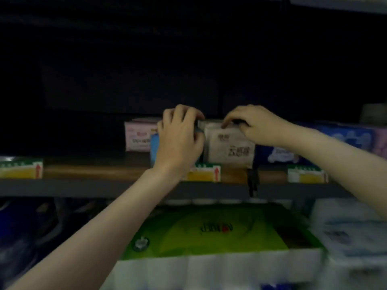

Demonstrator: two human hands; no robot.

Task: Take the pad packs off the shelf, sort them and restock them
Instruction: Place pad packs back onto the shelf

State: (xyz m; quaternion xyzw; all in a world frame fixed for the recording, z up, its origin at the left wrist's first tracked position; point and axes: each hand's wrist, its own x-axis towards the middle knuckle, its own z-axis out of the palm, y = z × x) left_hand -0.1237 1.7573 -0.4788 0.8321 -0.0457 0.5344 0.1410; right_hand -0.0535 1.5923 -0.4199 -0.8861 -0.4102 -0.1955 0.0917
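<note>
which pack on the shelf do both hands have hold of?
The white pack with dark lettering, mid-shelf. The left hand and right hand grip its top. The pink pack stands untouched to the left.

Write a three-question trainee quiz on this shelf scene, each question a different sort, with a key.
1. True or false: both hands are on the white pack.
2. Multiple choice: the pink pack stands (a) left of the left hand, (b) right of the right hand, (c) on the shelf below.
3. Fill in: under the shelf edge lies a large bundle with a ____ top.

Key: 1 true, as far as the blur shows, the fingers of both curl over its top corners; 2 a; 3 green.
</note>
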